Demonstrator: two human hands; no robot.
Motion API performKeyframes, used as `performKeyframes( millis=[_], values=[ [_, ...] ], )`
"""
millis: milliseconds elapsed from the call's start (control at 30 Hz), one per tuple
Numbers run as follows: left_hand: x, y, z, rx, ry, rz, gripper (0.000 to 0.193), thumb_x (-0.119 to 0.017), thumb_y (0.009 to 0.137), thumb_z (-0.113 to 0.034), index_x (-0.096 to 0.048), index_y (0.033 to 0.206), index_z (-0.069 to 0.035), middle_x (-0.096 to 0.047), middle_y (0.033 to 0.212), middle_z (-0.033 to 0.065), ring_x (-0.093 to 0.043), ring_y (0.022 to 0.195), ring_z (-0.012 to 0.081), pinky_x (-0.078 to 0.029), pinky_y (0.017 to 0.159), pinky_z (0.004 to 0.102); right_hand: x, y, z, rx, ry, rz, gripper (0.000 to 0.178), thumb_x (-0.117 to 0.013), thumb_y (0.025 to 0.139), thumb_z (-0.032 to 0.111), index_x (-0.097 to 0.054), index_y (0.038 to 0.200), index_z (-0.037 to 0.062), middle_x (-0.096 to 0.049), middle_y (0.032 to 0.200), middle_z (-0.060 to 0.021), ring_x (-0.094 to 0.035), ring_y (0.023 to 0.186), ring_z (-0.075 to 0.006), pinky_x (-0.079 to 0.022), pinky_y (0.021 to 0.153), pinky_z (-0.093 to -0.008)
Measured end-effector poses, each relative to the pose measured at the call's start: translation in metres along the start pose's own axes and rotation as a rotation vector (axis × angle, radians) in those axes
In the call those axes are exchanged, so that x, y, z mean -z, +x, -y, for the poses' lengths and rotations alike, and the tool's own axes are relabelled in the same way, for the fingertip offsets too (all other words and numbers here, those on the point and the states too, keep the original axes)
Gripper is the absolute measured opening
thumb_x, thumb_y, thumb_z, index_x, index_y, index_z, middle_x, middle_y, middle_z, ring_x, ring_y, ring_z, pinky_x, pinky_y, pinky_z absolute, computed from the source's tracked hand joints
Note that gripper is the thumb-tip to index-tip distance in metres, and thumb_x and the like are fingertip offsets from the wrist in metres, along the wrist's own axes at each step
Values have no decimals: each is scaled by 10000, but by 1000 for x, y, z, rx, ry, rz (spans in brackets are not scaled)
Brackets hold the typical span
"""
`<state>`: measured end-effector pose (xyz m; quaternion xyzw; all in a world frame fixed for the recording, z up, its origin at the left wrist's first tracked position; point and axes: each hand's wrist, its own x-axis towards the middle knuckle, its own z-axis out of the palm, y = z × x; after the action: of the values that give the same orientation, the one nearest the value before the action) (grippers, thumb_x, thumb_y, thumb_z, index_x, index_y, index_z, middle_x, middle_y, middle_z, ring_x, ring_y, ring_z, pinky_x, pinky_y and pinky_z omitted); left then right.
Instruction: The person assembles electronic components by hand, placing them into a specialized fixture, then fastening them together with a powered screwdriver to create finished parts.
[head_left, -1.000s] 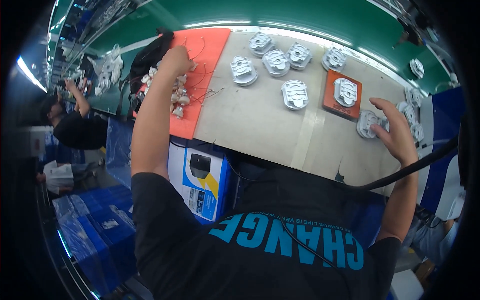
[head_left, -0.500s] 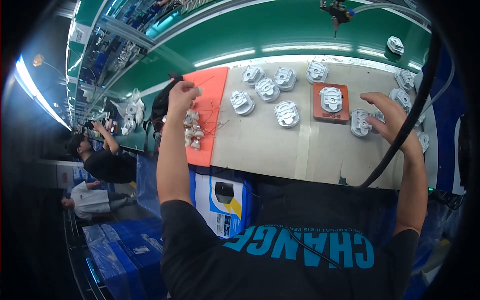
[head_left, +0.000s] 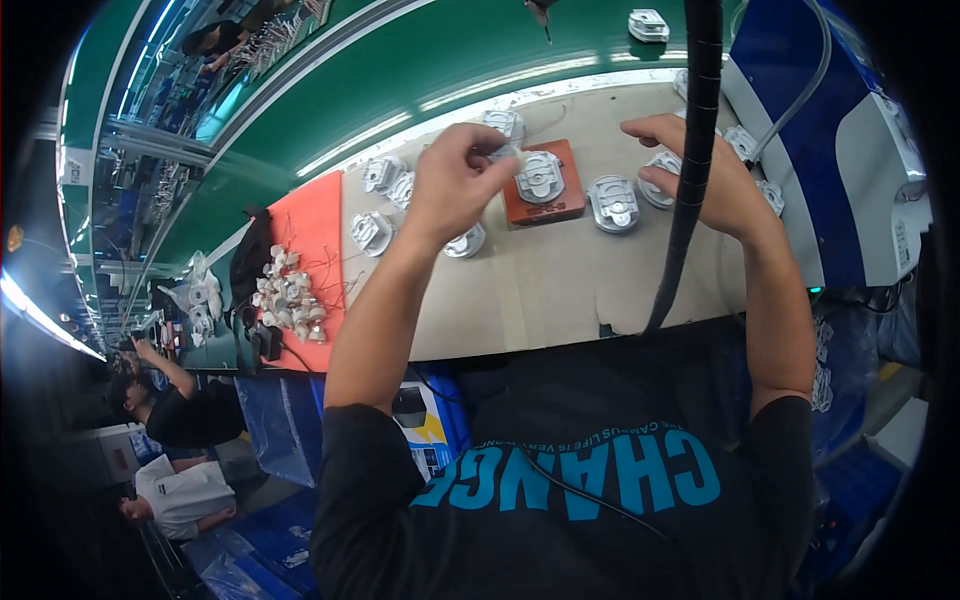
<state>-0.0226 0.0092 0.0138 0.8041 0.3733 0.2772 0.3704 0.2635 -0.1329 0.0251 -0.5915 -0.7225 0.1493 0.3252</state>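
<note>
1. Pinched, pretty much: the left hand [head_left: 455, 183] has its thumb and fingertips brought together on what looks like a small pale piece [head_left: 517, 160]. It's too blurry to tell its exact shape.

2. Main thing nearby is a white, round-sided plastic housing [head_left: 541, 178] sitting flat on a square orange-red block [head_left: 574, 202]. It's just right of that pinch, and a touch toward the person. Honestly can't tell whether the fingertips touch it or just hang over its left edge.

3. Housing's long axis runs roughly away from the person, so the left hand comes at it from the side. Left is clearly the nearer hand.

4. Right hand [head_left: 735, 192] is a different story: thumb and fingers spread wide, curved around another white plastic housing [head_left: 657, 182]. Can't say if the thumb actually touches it. A thick black ribbed cable [head_left: 681, 225] crosses in front of that hand.

5. Between the block and the right hand lies one more pale grey-white housing [head_left: 613, 204], on the grey bench top [head_left: 580, 290]. Way over left, a heap of small white wired pieces [head_left: 290, 298] sits on a flat orange mat [head_left: 322, 215].
</note>
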Motion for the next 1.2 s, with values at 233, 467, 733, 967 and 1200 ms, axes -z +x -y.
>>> performKeyframes(
  millis=[233,467,733,967,1200],
  values=[
    [-25,11,-2,17,150,160,313,-782,850,-156,-682,1078,34,-670,948,84,-617,762,134,-535,720,289,7,-16,-12,15,-30,-94,385,-687,914,103,-633,1293,57,-688,1220,-144,-673,1061,-334,-533,913,-417],
    [-30,9,-9,-120,283,170,271,-757,862,-105,-663,1092,4,-646,1018,163,-654,810,291,-524,750,397,11,4,0,194,12,-265,392,-712,893,61,-654,1280,56,-713,1155,-130,-688,1028,-276,-553,897,-390],
    [-38,1,-8,-151,376,128,238,-747,864,-108,-650,1058,-9,-633,1046,190,-651,884,379,-525,778,450,21,86,76,407,292,-629,602,-762,865,36,-496,1399,-44,-640,1227,-171,-658,1111,-259,-546,961,-343],
    [-45,8,-3,-125,352,92,280,-763,848,-149,-673,1082,-25,-653,1051,178,-671,919,352,-533,812,439,26,163,112,368,166,-929,867,-842,816,245,-363,1433,-132,-561,1327,-309,-582,1220,-382,-465,1039,-425],
    [-51,4,1,-179,353,12,303,-765,847,-146,-678,1106,-15,-677,990,180,-682,849,322,-536,756,418,37,210,124,236,314,-870,551,-732,903,323,-539,1257,-52,-687,1133,-258,-659,1096,-371,-498,962,-416]
  ],
)
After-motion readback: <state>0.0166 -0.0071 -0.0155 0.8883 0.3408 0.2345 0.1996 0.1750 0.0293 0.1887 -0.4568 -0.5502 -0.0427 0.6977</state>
